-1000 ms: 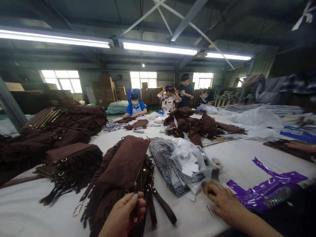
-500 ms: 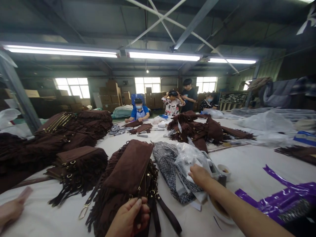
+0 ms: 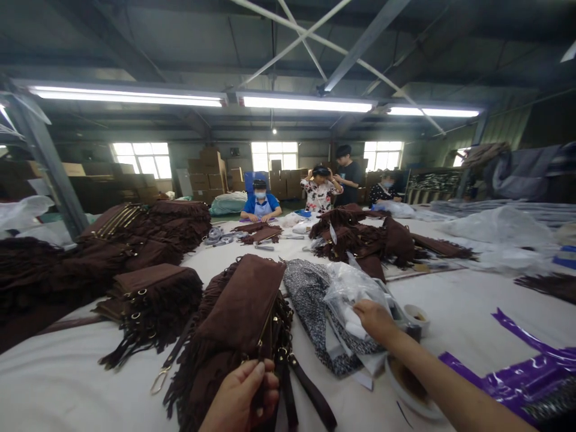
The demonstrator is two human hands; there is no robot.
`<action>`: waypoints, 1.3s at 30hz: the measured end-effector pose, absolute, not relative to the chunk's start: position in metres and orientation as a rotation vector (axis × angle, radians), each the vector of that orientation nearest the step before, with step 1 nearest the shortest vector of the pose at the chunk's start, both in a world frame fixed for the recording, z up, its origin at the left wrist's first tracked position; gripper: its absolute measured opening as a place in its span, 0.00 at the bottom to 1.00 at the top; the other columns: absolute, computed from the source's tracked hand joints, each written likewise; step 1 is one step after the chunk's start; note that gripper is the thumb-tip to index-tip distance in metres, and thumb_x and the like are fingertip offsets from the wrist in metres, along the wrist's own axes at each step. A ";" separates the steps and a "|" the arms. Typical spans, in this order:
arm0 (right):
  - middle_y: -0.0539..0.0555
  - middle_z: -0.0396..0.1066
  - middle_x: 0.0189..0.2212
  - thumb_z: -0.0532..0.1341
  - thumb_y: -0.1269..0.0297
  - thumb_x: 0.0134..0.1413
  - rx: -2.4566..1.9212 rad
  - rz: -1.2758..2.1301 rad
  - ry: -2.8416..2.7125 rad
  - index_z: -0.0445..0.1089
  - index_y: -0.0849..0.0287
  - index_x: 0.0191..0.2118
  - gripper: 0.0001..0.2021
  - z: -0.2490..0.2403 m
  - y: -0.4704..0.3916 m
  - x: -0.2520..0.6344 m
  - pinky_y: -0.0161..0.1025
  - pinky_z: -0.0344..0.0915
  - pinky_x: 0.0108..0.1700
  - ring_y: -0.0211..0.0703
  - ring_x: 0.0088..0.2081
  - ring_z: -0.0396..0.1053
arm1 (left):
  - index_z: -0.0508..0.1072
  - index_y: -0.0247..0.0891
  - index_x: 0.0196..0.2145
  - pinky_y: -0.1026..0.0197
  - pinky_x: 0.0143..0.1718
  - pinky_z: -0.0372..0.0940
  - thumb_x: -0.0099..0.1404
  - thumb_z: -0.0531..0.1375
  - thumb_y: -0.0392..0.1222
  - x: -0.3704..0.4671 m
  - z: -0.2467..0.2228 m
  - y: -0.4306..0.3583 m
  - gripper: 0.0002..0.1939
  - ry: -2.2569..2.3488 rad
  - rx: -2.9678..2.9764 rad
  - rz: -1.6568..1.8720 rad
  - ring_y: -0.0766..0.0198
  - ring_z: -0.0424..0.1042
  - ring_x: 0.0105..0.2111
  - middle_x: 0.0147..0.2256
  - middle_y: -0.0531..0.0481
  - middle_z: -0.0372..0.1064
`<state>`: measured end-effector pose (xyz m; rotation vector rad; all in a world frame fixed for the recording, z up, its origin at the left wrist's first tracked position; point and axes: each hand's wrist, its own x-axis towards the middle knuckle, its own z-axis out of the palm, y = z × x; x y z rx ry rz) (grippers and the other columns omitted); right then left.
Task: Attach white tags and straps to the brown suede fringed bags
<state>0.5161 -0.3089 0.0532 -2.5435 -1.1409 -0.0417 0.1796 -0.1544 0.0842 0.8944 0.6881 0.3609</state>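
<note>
Brown pouch: The soft, suede-like brown fringed pouch (image 3: 243,300) is lying on top of other brown fringed pieces at the near middle of the worktop (image 3: 472,312), its smooth flat panel sloping towards the wearer. A gold-toned zipper (image 3: 265,327) is running down its right side.

Left hand: The left hand (image 3: 245,393) is pinching the near end of the pouch by the zipper, thumb against curled fingers; exactly which small dark part is between them cannot be told.

Right hand: The right hand (image 3: 375,321) is reaching in from the lower right, fingers bent at the white pieces (image 3: 355,323) in a crinkled clear plastic bag (image 3: 351,285). Whether it is gripping one cannot be told.

Straps and clip: Smooth dark straps (image 3: 312,393) are lying right of the pouch; a metal clip (image 3: 159,381) is resting on its left.

Tweed: Grey speckled fabric (image 3: 306,288) is spreading beneath the bag.

Round pieces: A large round white-rimmed piece (image 3: 411,384) is sitting partly under the right forearm, and a smaller white ring-shaped piece (image 3: 416,317) is sitting beyond it.

Purple film: Glossy, creased purple film (image 3: 517,375) is lying at the near right edge.

Heaps: A stack of fringed pouches with metal rings (image 3: 153,279) is standing left of the pouch; a larger brown heap (image 3: 157,231) is filling the far left, and another tangled brown heap (image 3: 360,237) is blocking the far middle.

People: A person in blue (image 3: 261,207) is sitting across the worktop, bending over it.
</note>
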 end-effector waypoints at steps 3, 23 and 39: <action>0.52 0.72 0.26 0.51 0.57 0.64 -2.286 0.165 -1.186 0.73 0.60 0.35 0.17 0.063 -0.308 0.478 0.35 0.64 0.32 0.41 0.30 0.70 | 0.71 0.35 0.35 0.66 0.28 0.64 0.56 0.69 0.49 0.178 0.087 -0.156 0.16 0.669 0.904 0.350 0.67 0.72 0.26 0.29 0.49 0.72; 0.48 0.66 0.18 0.66 0.48 0.45 -1.553 0.895 -0.950 0.72 0.62 0.23 0.19 0.081 -0.266 0.326 0.33 0.53 0.26 0.35 0.23 0.58 | 0.75 0.32 0.31 0.62 0.30 0.66 0.50 0.70 0.51 0.169 0.080 -0.174 0.20 0.663 1.006 0.453 0.65 0.67 0.29 0.28 0.49 0.69; 0.64 0.76 0.34 0.56 0.71 0.58 -2.615 -0.010 -0.978 0.76 0.65 0.30 0.12 0.054 -0.299 0.521 0.43 0.62 0.44 0.50 0.40 0.73 | 0.76 0.31 0.30 0.67 0.26 0.65 0.49 0.73 0.48 0.176 0.078 -0.168 0.18 0.709 0.948 0.453 0.65 0.72 0.27 0.29 0.45 0.74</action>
